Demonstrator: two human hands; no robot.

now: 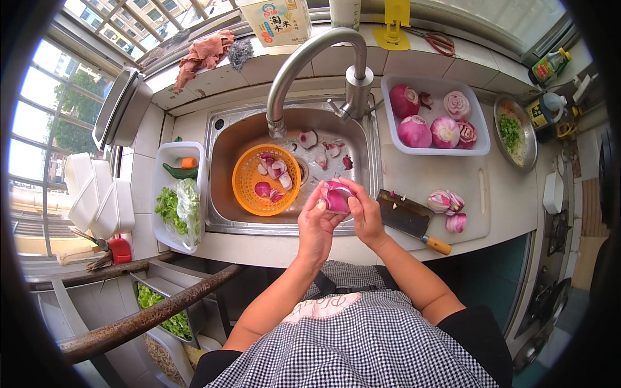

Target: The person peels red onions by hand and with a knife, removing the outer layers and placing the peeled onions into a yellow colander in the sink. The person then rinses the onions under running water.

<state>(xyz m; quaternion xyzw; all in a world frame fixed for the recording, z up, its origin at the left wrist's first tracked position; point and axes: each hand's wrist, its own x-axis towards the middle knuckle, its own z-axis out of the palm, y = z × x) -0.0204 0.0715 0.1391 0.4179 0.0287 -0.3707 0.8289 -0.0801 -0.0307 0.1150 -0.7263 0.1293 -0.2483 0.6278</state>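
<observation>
Both my left hand and my right hand grip one piece of red onion, held over the front rim of the steel sink. Left of it in the basin sits an orange plastic colander with several onion pieces inside. Loose onion skins and scraps lie on the basin floor near the drain. To the right, a cleaver with a wooden handle rests on a white cutting board. Beside its blade are cut onion pieces.
A white tub of whole red onions stands behind the board, beside a metal bowl of chopped greens. The faucet arches over the sink. At left, another white tub holds greens, a cucumber and a carrot piece. A rusty rail runs at lower left.
</observation>
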